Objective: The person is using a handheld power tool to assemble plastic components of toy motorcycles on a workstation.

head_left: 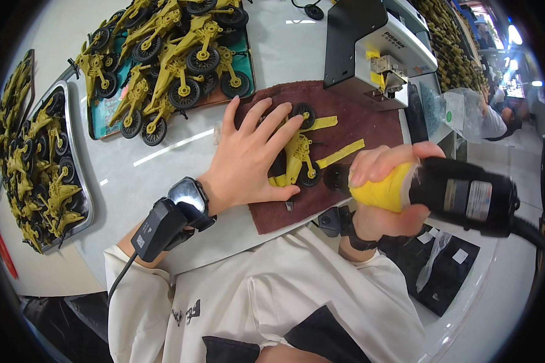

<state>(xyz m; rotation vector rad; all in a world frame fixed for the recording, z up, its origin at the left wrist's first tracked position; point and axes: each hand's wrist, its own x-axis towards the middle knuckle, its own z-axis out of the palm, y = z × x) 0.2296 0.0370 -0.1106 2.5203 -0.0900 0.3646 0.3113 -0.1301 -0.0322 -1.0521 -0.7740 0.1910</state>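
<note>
A yellow toy motorcycle (298,152) with black wheels lies on its side on a maroon cloth (275,212). Across part of it my left hand (248,154) rests palm down, fingers spread, hiding one end. Two yellow strips (340,153) stick out to the right of the toy. My right hand (378,172) is wrapped around the yellow-covered grip of a black corded power tool (466,196). The tool lies almost level, its dark tip pointing left, close to the toy's lower wheel. Whether the tip touches the toy I cannot tell.
A teal tray (248,69) heaped with similar toy motorcycles stands at the far left. Further left, a metal tray (85,193) holds more. A black-and-white machine (369,51) stands behind the cloth. Plastic bags (460,112) lie at the right; black packages (436,272) sit lower right.
</note>
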